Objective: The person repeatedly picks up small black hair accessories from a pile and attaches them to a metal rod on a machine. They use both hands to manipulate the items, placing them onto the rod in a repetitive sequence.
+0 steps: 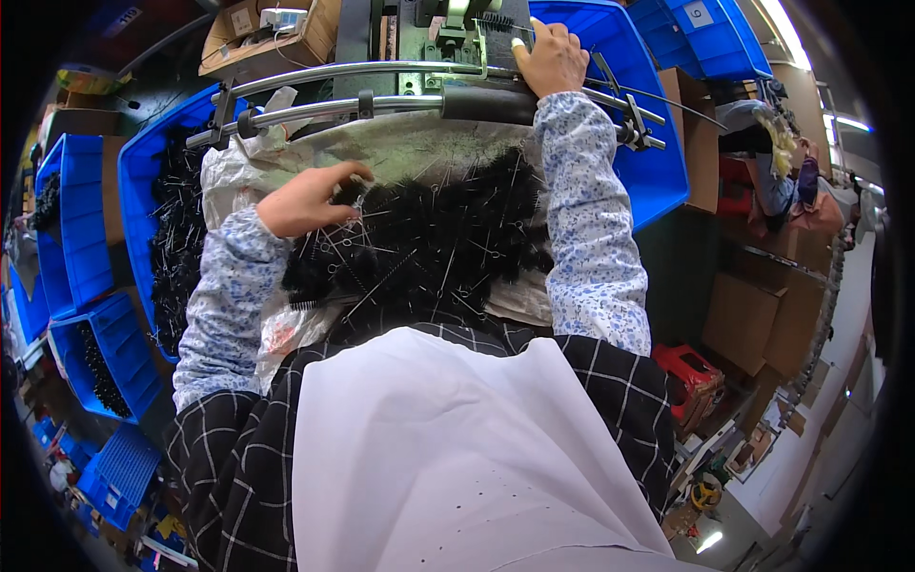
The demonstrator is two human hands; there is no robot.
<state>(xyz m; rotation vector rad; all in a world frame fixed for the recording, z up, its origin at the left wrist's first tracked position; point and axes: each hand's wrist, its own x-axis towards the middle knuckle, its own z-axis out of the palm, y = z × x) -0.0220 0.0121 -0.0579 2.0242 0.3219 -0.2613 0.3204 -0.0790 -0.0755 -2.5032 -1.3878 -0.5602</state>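
Two bare hands sit at separate stations around one pile; taking its middle as the dial's centre, the left hand (pixel 315 197) is at 10 o'clock, over the pile's edge, thumb and forefinger a narrow gap apart, and whether a wire sits between them I cannot tell; the right hand (pixel 556 59) is at 1 o'clock beside the machine (pixel 448 43), fingers bent close together, and I cannot tell if it grips the one black brush (pixel 496 22) near its fingertips; the pile of black wire brushes (pixel 429 229), too tangled to count, lies on a pale sheet (pixel 410 148). Two metal rails (pixel 410 102) cross at 12 o'clock, the nearer bearing one thick black tube (pixel 491 105); two blue bins flank the pile, the left bin (pixel 129 205) at 9 o'clock holding more brushes, the right bin (pixel 660 181) at 2 o'clock; open room on the sheet widens toward 11 o'clock; at 3 o'clock the pile crowds the patterned right sleeve (pixel 591 219).
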